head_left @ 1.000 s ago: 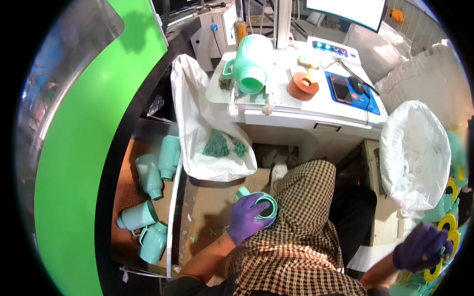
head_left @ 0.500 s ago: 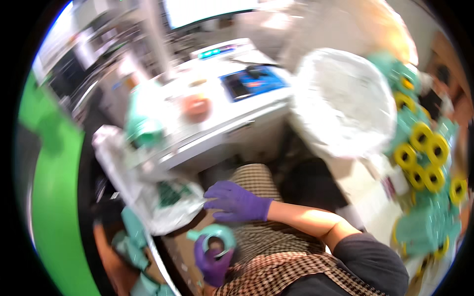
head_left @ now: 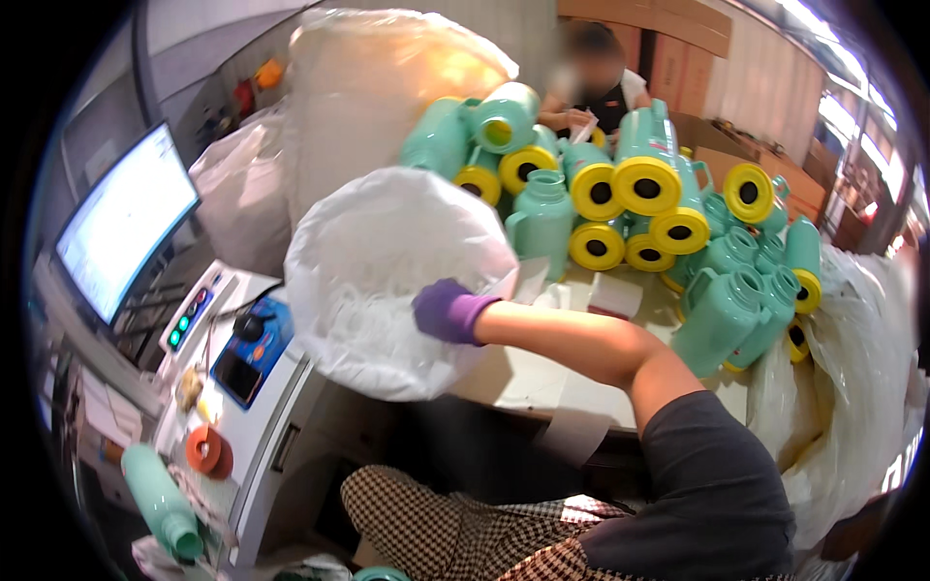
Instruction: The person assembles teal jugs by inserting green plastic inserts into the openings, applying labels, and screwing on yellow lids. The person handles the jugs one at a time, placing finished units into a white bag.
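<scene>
My right hand [head_left: 449,311], in a purple glove, reaches over the rim into a large white bag-lined bin [head_left: 325,232]. Its fingers curl down among a pile of whitish translucent pieces [head_left: 363,334], and whatever they grip is hidden. At the bottom edge a sliver of a mint-green jug's rim [head_left: 380,574] shows. My left hand is outside the picture.
Mint-green jugs with yellow bases [head_left: 646,186] crowd the table [head_left: 528,373] at right. A co-worker [head_left: 601,82] stands behind them. At left are a monitor [head_left: 126,228], a blue device [head_left: 254,351], an orange roll [head_left: 208,452] and a lying jug [head_left: 160,499].
The view has swung to the right. My right hand has gone from above my lap into the lined bin. My left hand, which was at the mint-green jug, has left the picture.
</scene>
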Motion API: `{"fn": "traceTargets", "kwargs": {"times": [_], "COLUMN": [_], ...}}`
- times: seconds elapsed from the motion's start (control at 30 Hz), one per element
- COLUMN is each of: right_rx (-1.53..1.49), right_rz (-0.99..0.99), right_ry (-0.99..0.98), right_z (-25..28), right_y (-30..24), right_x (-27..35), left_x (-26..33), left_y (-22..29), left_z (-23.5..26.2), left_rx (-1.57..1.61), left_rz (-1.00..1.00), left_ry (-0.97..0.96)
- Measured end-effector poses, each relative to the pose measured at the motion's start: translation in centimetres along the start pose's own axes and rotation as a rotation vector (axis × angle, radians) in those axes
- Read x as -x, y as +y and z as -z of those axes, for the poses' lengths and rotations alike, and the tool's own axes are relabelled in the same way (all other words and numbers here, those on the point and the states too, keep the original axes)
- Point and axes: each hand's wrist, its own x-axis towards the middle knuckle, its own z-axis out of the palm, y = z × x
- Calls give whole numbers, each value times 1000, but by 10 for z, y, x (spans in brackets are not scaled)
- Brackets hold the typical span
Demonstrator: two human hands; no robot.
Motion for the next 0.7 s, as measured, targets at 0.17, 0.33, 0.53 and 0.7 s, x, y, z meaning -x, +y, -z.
{"fn": "traceTargets", "kwargs": {"times": [0.17, 0.33, 0.53, 0.7], "right_rx": [-158, -336, -437, -2083], "right_rz": [333, -127, -37, 370], "right_ry": [-465, -57, 850, 329], "right_z": [0, 35, 56, 20], "right_y": [31, 3, -17, -195], "right_x": [-5, 18, 28, 66], "left_x": [-8, -13, 0, 1], "left_y": [2, 13, -4, -17], "left_z": [-5, 10, 9, 1], "left_rx": [-120, -53, -54, -55], "left_rz": [-85, -34, 45, 74], "left_ry": [91, 36, 80, 38]}}
